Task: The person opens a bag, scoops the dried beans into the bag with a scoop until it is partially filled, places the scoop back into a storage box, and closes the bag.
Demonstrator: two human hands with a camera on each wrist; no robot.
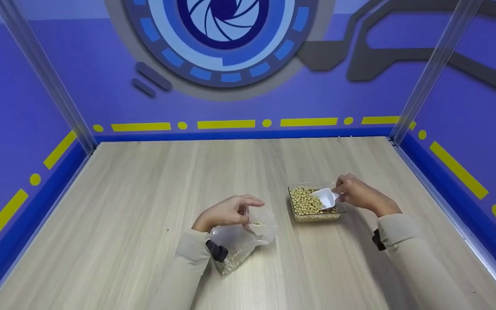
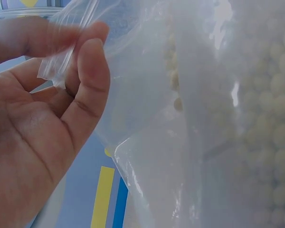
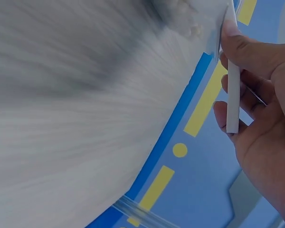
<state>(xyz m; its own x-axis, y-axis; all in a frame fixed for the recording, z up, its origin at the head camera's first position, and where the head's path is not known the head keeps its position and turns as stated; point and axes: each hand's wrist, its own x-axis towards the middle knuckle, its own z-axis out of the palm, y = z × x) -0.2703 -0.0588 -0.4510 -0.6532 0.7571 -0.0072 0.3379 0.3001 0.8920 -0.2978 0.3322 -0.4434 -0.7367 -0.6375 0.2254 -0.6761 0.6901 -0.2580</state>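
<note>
My left grip (image 1: 229, 212) pinches the rim of the clear bag (image 1: 240, 242), probably keeping its mouth parted. At the bag's two o'clock, my right grip (image 1: 359, 193) pinches the white scoop (image 1: 325, 198) by its handle, likely sparing fingers the beans (image 1: 303, 201) inside the glass container (image 1: 341, 209).

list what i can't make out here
- Head: rear of the scoop, covered by the right hand; part of the bag, behind the left wrist camera.
- Left wrist: the bag's bottom, past the frame edge.
- Right wrist: container, cut off by top edge; its beans, blurred.
</note>
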